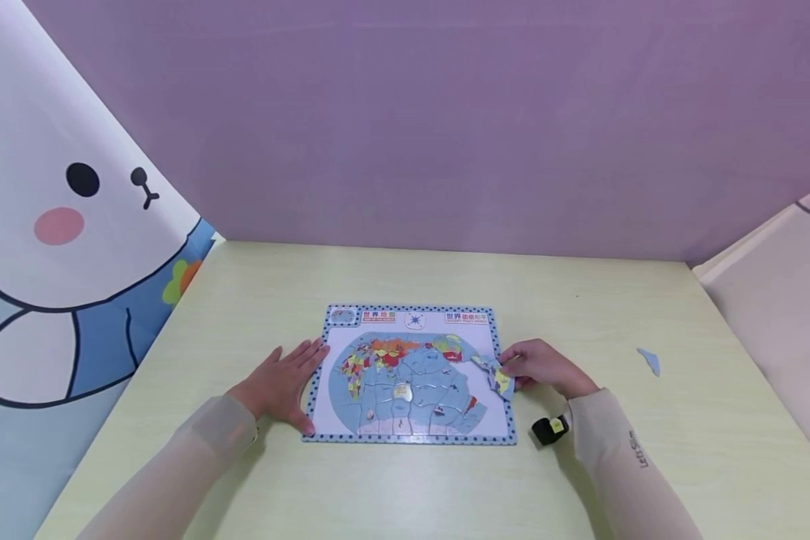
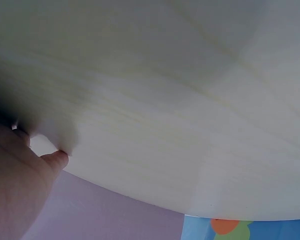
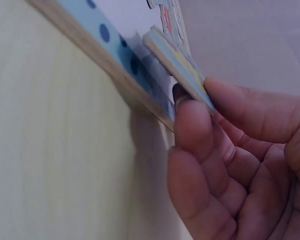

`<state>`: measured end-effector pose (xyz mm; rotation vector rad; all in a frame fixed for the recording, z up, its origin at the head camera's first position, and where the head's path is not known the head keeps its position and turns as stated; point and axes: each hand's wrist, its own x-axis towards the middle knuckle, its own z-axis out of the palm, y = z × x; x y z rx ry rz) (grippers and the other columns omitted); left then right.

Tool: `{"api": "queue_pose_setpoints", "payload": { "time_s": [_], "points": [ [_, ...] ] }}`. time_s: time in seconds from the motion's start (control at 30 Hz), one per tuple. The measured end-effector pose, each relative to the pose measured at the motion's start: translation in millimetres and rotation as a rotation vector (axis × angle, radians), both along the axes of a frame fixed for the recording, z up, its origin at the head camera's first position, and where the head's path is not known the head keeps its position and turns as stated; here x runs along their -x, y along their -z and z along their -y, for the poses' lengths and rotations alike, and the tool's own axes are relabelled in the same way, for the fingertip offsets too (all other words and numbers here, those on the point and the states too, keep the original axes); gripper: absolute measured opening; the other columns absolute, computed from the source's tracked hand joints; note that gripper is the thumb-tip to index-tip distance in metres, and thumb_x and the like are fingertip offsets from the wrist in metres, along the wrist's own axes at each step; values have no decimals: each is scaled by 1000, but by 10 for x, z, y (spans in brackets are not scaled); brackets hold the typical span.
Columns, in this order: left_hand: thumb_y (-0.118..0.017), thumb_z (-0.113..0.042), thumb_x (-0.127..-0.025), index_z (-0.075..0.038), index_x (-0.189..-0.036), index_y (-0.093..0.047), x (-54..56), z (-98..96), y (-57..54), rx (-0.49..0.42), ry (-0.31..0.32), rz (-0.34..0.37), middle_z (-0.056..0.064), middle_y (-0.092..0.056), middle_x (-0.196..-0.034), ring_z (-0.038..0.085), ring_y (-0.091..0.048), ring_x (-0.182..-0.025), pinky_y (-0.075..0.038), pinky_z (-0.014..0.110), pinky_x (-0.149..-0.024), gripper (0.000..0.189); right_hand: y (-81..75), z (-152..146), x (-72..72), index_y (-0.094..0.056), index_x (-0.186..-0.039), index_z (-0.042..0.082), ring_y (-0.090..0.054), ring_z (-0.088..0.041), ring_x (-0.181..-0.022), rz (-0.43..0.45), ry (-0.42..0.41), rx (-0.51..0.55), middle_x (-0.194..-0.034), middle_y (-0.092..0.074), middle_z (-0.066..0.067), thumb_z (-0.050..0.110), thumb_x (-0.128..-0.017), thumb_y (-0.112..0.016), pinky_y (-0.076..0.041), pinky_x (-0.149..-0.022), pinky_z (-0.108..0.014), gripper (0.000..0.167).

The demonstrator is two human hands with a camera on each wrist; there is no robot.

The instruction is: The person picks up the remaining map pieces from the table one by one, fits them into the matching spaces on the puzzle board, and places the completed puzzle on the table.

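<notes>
A world map jigsaw puzzle (image 1: 405, 375) in a white board with a blue dotted border lies on the table. Most of its oval is filled with pieces; a white gap shows at the right side. My left hand (image 1: 280, 384) rests with fingers spread on the board's left edge. Only part of that hand shows in the left wrist view. Over the board's right border, my right hand (image 1: 547, 366) pinches a blue and yellow puzzle piece (image 1: 502, 381) between thumb and fingers. In the right wrist view the piece (image 3: 177, 65) is tilted above the dotted border.
A small light blue puzzle piece (image 1: 649, 361) lies apart on the right of the pale table (image 1: 405, 495). A black wrist camera (image 1: 550, 430) sits at my right wrist. Behind the table rises a purple panel (image 1: 405, 135), with a cartoon-printed panel (image 1: 108, 270) at left.
</notes>
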<state>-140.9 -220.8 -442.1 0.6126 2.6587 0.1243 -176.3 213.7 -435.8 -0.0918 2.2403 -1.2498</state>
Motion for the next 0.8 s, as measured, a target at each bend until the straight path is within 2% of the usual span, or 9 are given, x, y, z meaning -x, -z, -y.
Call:
{"api": "queue_pose_setpoints", "payload": {
  "time_s": [0.8],
  "points": [
    [-79,-67,-56,-1,-150,-23,-3,2,-26,-11,16,-4,19,-22,-156,38,-16,-143,-14,66,-108,128,56,108,30,-67,-108,-7,-60,-16,-67,-1,-31,20,-93,-69,-10,5,-89,-64,-52,-63,-29,23]
  ]
}}
